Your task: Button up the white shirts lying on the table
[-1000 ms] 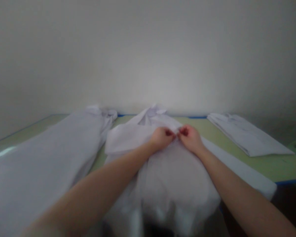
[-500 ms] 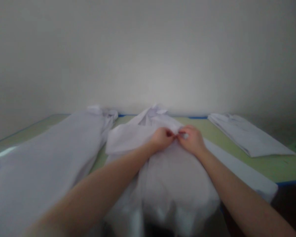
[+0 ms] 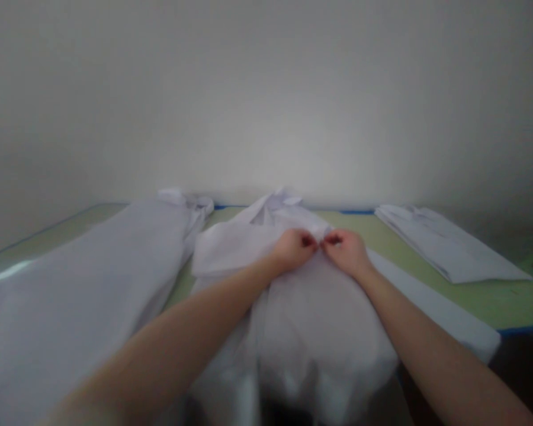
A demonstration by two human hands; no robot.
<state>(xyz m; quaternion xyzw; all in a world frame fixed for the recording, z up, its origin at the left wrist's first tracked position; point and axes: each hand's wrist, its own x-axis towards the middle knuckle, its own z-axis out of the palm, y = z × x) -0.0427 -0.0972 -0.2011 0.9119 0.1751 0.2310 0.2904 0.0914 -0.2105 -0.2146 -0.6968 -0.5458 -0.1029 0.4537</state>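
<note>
A white collared shirt [image 3: 315, 313] lies spread in the middle of the table, its collar at the far end and its lower part bunched toward me. My left hand [image 3: 295, 248] pinches the cloth on the upper right part of the shirt. Close beside it, my right hand [image 3: 345, 249] is closed in a pinch on the same spot, fingertips nearly touching the left ones. Whatever small detail lies between the fingertips is too blurred to make out. One white sleeve [image 3: 435, 302] stretches out to the right under my right forearm.
To the left, another white garment [image 3: 93, 284] covers much of the green table [image 3: 484, 305]. A folded white garment [image 3: 453, 242] rests at the right. Blue edging [image 3: 524, 329] runs along the table's border, and a plain wall [image 3: 266, 100] rises behind.
My right fingers have curled in a little more, and the fingertips of both hands have shifted slightly. The garments lie as before.
</note>
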